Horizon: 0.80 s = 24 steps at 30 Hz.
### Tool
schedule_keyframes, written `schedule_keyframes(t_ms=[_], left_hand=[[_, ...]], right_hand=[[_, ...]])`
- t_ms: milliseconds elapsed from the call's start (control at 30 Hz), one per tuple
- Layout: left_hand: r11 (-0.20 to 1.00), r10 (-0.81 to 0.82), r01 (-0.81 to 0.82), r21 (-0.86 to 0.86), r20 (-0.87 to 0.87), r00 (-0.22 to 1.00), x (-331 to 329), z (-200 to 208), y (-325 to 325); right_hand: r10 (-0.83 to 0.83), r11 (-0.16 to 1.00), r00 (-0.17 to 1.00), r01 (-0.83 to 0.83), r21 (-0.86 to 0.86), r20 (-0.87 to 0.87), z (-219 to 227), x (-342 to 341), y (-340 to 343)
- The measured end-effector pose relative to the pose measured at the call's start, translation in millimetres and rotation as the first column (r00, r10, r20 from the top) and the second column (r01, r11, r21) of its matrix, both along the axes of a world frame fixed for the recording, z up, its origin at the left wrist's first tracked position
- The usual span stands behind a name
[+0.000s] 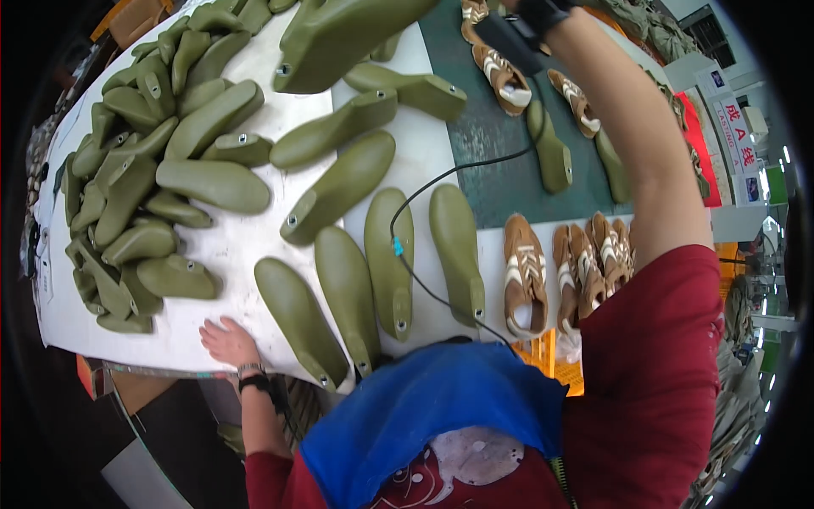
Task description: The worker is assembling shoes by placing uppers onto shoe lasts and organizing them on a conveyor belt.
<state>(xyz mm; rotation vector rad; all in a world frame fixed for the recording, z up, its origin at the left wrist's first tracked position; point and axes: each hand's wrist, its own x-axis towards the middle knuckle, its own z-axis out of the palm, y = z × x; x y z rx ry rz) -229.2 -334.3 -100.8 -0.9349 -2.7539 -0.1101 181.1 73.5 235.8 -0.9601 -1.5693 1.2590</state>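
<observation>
My left hand (231,343) lies flat on the white tabletop by its near edge, fingers spread and holding nothing. My right arm reaches far forward. Its hand (510,5) is almost wholly cut off at the top edge, so its fingers do not show. A black device (509,41) is strapped at that wrist. Left of it, a large green shoe last (343,42) appears raised above the table; its far end is out of view, and I cannot see what holds it. Several green lasts stretch in a row before me, including one (292,314) nearest my left hand.
Many green lasts (212,185) are heaped on the left of the white table (233,293). Brown-and-white shoes (526,276) line up at right, with more on the dark green surface (500,182). A black cable (454,170) crosses the table to my body. An orange crate (543,352) sits below.
</observation>
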Motion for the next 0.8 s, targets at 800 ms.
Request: schedule_keyframes(t_ms=[800], left_hand=[[0.995, 0.06, -0.061, 0.073, 0.017, 0.998, 6.3, 7.4, -10.0]], right_hand=[[0.294, 0.917, 0.052, -0.297, -0.266, 0.954, -147.1, -21.8, -197.9]])
